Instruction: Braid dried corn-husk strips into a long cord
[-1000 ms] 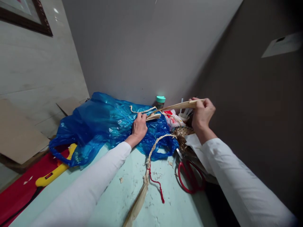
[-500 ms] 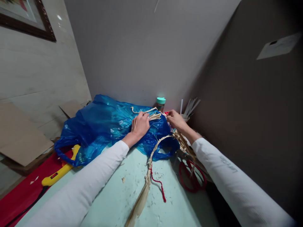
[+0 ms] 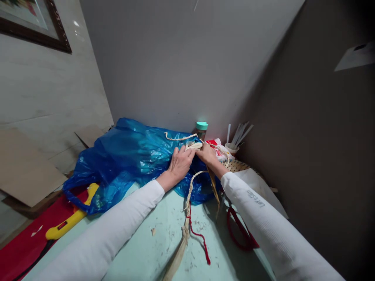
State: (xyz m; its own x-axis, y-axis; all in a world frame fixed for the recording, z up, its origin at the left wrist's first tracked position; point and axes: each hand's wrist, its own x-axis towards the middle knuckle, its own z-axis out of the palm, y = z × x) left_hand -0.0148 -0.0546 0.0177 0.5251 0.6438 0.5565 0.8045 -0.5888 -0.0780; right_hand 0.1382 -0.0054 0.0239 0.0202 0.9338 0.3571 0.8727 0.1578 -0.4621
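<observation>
My left hand (image 3: 180, 164) is closed around a small bundle of pale dried husk strips (image 3: 193, 146) above a blue plastic bag (image 3: 129, 156). The fingers of my right hand (image 3: 207, 155) pinch the right end of the same bundle, close beside the left. A brownish strip (image 3: 215, 185) hangs below my right hand. From under the hands a braided husk cord (image 3: 190, 191) runs toward me, ending in a loose flat tail. Red yarn (image 3: 200, 235) is tied to it. Red-handled scissors (image 3: 236, 234) lie partly hidden beneath my right forearm.
A jar with a teal lid (image 3: 202, 125) and a cup of white sticks (image 3: 231, 148) stand against the wall. At left, a yellow corded tool (image 3: 66, 225) rests near red material (image 3: 26, 246). Scraps litter the pale green table (image 3: 131, 249); cardboard (image 3: 29, 168) lies far left.
My right hand has moved left and slightly down, from beside the cup to the husk bundle. My left hand has shifted slightly right and down. A patterned woven piece and white sheet now show at right.
</observation>
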